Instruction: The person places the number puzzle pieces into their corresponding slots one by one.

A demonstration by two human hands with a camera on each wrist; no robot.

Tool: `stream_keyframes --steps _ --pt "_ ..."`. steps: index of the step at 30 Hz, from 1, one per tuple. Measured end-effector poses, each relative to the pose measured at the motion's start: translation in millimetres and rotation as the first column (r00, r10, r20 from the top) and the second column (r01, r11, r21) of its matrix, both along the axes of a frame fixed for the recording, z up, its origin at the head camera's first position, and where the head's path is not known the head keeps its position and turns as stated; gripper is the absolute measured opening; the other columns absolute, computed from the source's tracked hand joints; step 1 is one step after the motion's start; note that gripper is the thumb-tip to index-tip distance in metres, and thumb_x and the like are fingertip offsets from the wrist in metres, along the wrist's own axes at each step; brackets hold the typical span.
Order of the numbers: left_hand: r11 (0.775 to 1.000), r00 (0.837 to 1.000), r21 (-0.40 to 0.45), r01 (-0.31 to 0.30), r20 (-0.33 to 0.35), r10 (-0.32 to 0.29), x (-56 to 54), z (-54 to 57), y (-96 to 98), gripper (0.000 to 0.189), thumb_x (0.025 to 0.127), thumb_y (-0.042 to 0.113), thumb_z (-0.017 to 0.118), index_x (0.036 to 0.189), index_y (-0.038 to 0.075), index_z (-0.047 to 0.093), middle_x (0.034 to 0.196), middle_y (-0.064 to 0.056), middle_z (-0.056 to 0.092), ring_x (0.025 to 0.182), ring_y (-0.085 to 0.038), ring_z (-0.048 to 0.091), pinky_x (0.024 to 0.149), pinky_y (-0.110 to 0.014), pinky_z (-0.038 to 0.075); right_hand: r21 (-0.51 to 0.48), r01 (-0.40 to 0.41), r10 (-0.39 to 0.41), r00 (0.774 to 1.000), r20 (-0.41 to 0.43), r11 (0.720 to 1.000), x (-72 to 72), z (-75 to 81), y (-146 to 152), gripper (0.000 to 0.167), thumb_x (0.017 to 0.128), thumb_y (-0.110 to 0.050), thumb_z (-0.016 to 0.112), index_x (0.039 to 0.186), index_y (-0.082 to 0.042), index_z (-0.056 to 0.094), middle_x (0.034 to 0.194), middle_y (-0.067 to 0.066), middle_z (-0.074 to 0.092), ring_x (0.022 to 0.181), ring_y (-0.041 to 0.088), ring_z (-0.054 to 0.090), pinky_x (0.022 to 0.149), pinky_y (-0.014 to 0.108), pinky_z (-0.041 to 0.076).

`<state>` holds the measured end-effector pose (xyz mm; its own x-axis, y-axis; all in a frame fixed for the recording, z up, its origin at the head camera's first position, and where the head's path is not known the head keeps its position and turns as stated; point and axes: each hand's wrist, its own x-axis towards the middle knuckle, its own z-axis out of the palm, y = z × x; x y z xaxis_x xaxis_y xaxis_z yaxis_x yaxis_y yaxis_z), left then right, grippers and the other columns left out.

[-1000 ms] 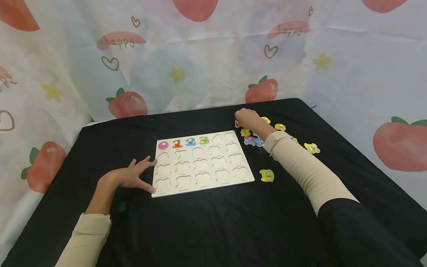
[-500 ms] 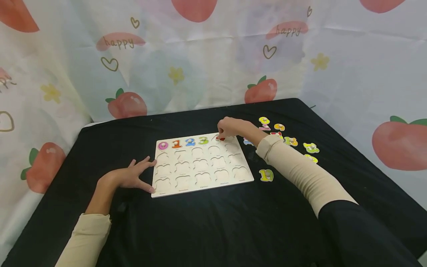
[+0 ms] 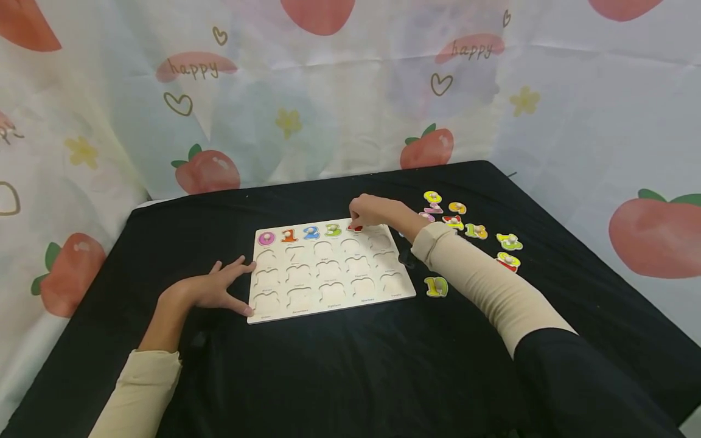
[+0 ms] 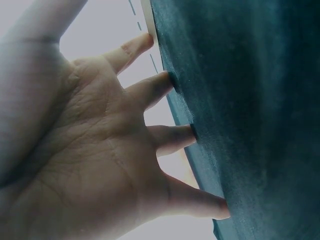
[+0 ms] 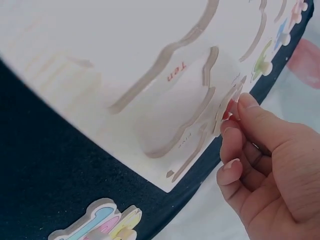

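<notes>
Left hand (image 3: 212, 288) spread, touching number board (image 3: 313, 275) at left edge. Right hand (image 3: 369, 211) pinches red 4 (image 3: 355, 229) at its top row, just beside green 3 (image 3: 333, 230).

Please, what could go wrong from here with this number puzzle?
The red 4, pinched by the right hand, may jam if pressed unevenly. The board could shift, as the left hand touches only its left edge. The right sleeve might brush the loose pieces close by.
</notes>
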<state>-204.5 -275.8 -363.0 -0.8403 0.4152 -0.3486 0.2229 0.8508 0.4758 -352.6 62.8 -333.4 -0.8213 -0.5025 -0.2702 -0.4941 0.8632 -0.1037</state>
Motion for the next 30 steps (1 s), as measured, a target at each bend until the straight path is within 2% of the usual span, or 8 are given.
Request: stream_keyframes --steps 17,23,27,30 --pt "1.000 1.000 0.004 -0.003 -0.007 0.003 1.0 -1.5 0.2 0.110 0.068 0.050 0.078 0.149 0.005 0.019 0.152 -0.027 0.000 0.131 -0.056 -0.010 0.096 -0.072 0.001 -0.069 -0.032 0.033 0.999 0.008 0.997 1.8 -5.1 4.2 0.011 0.093 -0.019 0.062 0.094 -0.009 0.066 0.085 0.003 0.062 0.075 0.016 0.053 0.068 0.027 0.044" --pt "1.000 1.000 0.017 0.000 0.002 0.000 1.7 -0.7 2.2 0.110 0.068 0.050 0.078 0.149 0.005 0.019 0.152 -0.026 0.000 0.131 -0.056 -0.011 0.097 -0.072 0.000 -0.082 -0.045 0.049 0.998 0.038 0.996 0.2 6.4 15.4 0.022 0.094 -0.028 0.060 0.104 -0.009 0.067 0.091 0.004 0.064 0.079 0.020 0.059 0.071 0.031 0.048" --pt "1.000 1.000 0.013 -0.003 -0.001 0.003 1.5 -0.8 2.2 0.110 0.068 0.050 0.078 0.149 0.005 0.019 0.152 -0.026 0.000 0.131 -0.056 -0.010 0.096 -0.072 0.001 -0.094 -0.036 0.037 0.999 0.013 0.995 -3.3 19.5 29.2 0.024 0.096 -0.024 0.057 0.111 -0.007 0.066 0.099 0.009 0.065 0.083 0.024 0.062 0.075 0.034 0.048" --pt "1.000 1.000 0.007 -0.002 -0.002 0.002 1.5 0.5 1.1 0.109 0.068 0.050 0.078 0.149 0.005 0.019 0.152 -0.027 0.001 0.131 -0.056 -0.010 0.096 -0.072 0.001 -0.065 -0.056 0.053 0.997 -0.047 0.996 -7.4 23.6 42.2 0.018 0.096 -0.015 0.055 0.102 -0.004 0.068 0.079 0.005 0.060 0.063 0.018 0.053 0.066 0.030 0.043"
